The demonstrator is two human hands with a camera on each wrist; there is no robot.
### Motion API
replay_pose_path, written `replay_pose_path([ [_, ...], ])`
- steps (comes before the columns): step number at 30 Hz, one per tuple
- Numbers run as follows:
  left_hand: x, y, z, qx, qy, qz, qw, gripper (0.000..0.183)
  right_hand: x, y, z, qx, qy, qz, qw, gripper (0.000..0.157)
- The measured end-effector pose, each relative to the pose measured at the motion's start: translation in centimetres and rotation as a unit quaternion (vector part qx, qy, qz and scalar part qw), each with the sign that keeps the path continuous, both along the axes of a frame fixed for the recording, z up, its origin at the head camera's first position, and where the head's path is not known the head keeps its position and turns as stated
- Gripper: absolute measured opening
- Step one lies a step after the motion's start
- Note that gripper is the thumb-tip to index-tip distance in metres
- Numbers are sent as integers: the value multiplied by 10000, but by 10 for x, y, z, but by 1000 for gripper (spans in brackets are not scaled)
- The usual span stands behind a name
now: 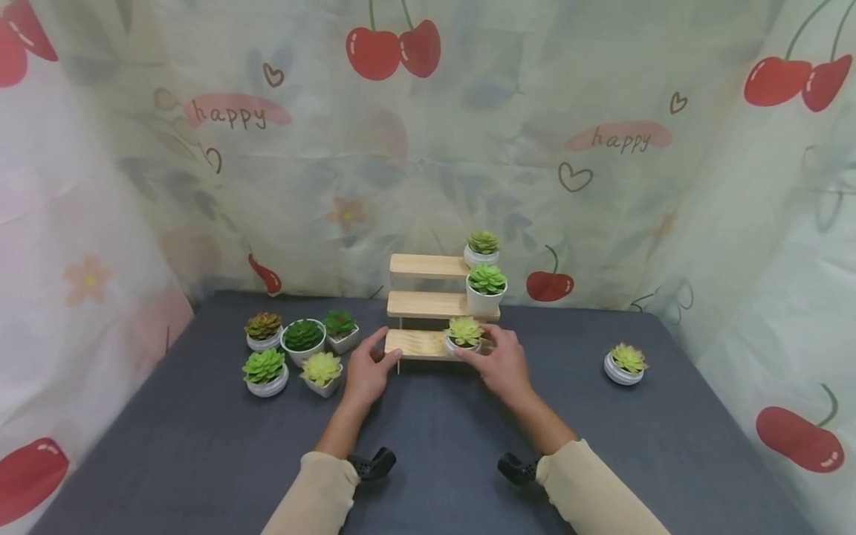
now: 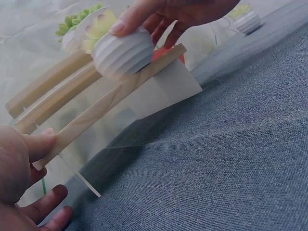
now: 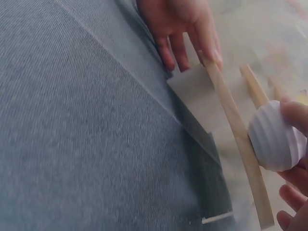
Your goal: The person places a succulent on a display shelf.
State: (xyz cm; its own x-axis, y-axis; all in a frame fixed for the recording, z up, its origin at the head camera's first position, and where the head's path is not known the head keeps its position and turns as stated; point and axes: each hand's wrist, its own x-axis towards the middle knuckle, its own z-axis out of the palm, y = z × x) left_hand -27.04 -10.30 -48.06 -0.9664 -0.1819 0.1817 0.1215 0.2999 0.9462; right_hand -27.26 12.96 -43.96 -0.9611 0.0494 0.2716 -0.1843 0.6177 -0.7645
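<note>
A three-tier wooden shelf stand [image 1: 416, 343] with clear side panels stands at the back middle of the table. My left hand [image 1: 364, 371] pinches the left end of its lowest board, thumb at the front edge, as the left wrist view shows. On the right part of that board is a yellow-green succulent [image 1: 464, 331] in a ribbed white pot [image 2: 122, 55]. My right hand [image 1: 503, 364] holds this pot between thumb and fingers. Right behind it, a green succulent in a white pot [image 1: 484, 299] sits on the middle board, and another succulent [image 1: 483, 243] on the top board.
Left of the stand, several potted succulents are grouped, among them a dark green one [image 1: 303, 336], a bright green one [image 1: 264, 365] and a yellow-green one [image 1: 322, 369]. One more potted succulent [image 1: 625, 364] stands far right. A printed curtain [image 1: 428, 186] hangs behind the dark table [image 1: 435, 461].
</note>
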Motion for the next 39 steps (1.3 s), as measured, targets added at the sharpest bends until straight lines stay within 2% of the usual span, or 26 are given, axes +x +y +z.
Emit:
replay_pose_path([
  [11, 1, 0, -1, 10, -87, -35, 10000, 53, -4, -14, -3, 15, 331, 185, 9993, 60],
  [33, 1, 0, -2, -20, -122, 11, 9999, 53, -9, -24, -10, -79, 172, 2, 9998, 59],
  [39, -1, 0, -1, -24, -115, 37, 9999, 54, -9, -21, -9, 201, 289, 91, 9993, 60],
])
